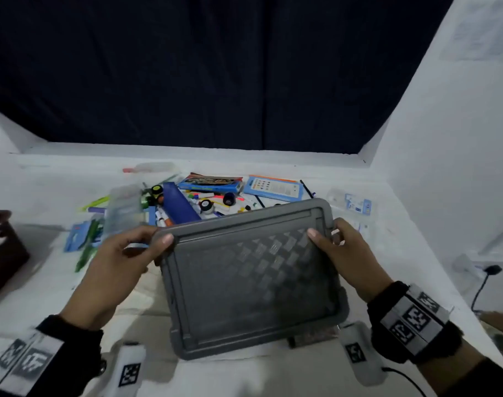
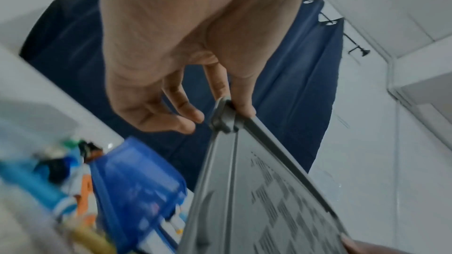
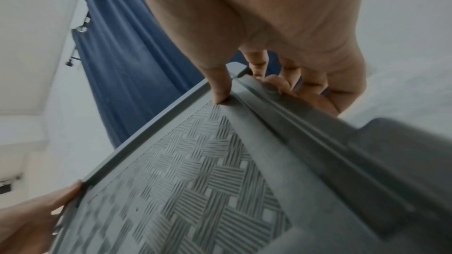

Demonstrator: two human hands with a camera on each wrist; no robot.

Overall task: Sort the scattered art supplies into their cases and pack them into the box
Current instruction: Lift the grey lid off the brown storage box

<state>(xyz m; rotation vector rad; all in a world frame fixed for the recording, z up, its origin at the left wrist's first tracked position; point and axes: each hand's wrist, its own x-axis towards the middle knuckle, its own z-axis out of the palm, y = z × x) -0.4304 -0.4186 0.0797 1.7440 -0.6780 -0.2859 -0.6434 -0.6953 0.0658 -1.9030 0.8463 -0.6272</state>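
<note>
I hold a grey plastic box lid (image 1: 250,276) with a woven pattern, tilted up off the table. My left hand (image 1: 156,245) grips its far left corner, thumb on top, fingers beneath. My right hand (image 1: 327,236) grips the far right corner the same way. The left wrist view shows my left hand (image 2: 220,111) pinching the lid (image 2: 257,190) at its rim. In the right wrist view my right hand (image 3: 244,84) has its thumb on the lid (image 3: 208,171). Scattered supplies lie behind: a blue pencil case (image 1: 178,204), paint pots (image 1: 206,206) and markers.
A blue colour box (image 1: 210,183) and a blue-framed card (image 1: 273,189) lie at the back. A clear plastic case (image 1: 121,207) and green pens (image 1: 87,245) sit left. A dark brown box (image 1: 1,250) stands at the left edge, a plug and cable (image 1: 490,270) at the right.
</note>
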